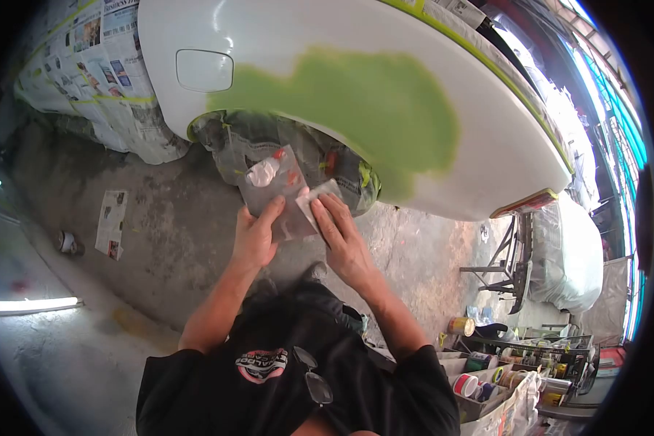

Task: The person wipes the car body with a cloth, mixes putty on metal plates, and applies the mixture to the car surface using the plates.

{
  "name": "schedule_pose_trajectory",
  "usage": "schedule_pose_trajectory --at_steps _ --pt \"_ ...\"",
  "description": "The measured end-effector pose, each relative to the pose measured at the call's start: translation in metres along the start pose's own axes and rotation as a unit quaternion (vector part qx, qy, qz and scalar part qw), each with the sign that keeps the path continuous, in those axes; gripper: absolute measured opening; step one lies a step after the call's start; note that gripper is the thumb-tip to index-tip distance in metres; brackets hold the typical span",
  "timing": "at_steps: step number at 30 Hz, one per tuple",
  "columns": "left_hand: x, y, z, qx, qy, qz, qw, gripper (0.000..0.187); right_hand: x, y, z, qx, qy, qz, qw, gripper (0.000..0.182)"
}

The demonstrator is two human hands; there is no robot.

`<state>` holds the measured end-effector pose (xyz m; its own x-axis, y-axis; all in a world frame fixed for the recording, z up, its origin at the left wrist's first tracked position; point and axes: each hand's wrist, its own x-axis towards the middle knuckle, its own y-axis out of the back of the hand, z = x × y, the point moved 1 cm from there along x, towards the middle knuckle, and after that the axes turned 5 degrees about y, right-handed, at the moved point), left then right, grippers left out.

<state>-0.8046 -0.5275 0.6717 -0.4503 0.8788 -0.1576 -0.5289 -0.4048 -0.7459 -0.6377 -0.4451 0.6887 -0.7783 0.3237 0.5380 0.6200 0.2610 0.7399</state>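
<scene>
My left hand (256,236) grips a flat grey mixing board (276,190) by its near edge, thumb on top. A lump of whitish-pink putty (263,172) sits on the board's upper left, with smears of red-orange paste (292,178) beside it. In my right hand (347,245) is a pale flat spreader (314,198), its edge over the board with a bit of pink at its corner. Both hands are in front of the covered wheel arch (232,131) of a white car body panel (276,36), which has a large green patch (385,102).
Masking newspaper (116,51) covers the car at the left. A newspaper sheet (111,225) and a can (67,243) lie on the concrete floor. Behind right stand a wrapped bumper (567,254) on a metal stand and a box (479,407) of tins and tape rolls.
</scene>
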Motion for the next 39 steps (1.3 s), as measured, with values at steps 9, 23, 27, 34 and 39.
schedule_pose_trajectory --at_steps 9,23,27,34,39 --pt "-0.011 -0.001 0.003 0.262 -0.097 0.069 0.958 0.021 -0.014 0.034 -0.002 -0.196 -0.038 -0.056 0.978 0.059" --pt "-0.003 0.011 -0.023 0.188 -0.031 0.037 0.981 0.019 -0.002 0.049 -0.027 0.036 -0.088 -0.027 0.995 0.058" --pt "-0.006 -0.010 -0.017 0.035 0.010 0.083 0.996 0.017 -0.024 0.016 -0.002 0.083 -0.121 0.001 0.989 0.060" --pt "-0.011 0.009 -0.007 0.356 -0.062 0.027 0.932 0.027 -0.024 0.034 0.008 -0.103 -0.091 -0.079 0.987 0.067" --pt "-0.036 0.033 -0.029 0.412 -0.034 0.088 0.906 0.035 -0.032 0.007 -0.024 -0.140 0.060 -0.155 0.976 0.059"
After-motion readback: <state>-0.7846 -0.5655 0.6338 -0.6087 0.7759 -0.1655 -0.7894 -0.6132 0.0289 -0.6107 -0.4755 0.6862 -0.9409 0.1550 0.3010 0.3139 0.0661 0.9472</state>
